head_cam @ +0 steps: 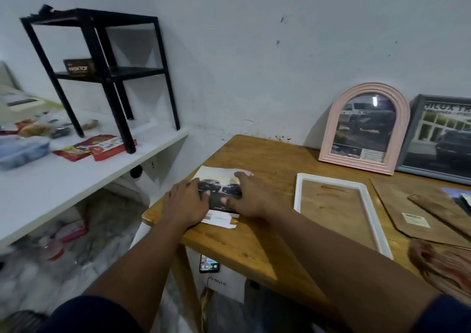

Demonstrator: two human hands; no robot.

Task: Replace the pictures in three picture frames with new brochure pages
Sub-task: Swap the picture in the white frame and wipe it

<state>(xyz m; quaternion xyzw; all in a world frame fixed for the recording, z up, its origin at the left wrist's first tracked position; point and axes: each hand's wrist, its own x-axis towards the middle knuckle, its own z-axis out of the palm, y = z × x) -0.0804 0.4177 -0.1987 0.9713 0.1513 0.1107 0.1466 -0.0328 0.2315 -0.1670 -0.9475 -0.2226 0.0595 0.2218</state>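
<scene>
So the wooden surface [265, 159] sits shoved up against a scuffed white wall [254, 52], and both the left hand [187, 201] and right hand [251, 195] are pressed flat, fingers spread, on a brochure page [216, 179] near its left corner, not really gripping it. An empty white frame [379, 230] lies flat just to the right, with a pink arched frame [364, 126] and a grey frame [413, 134] leaning on the wall behind. Off to the left there's a white shelf [76, 179] with snack packets [94, 148] and a black rack [102, 72].
</scene>
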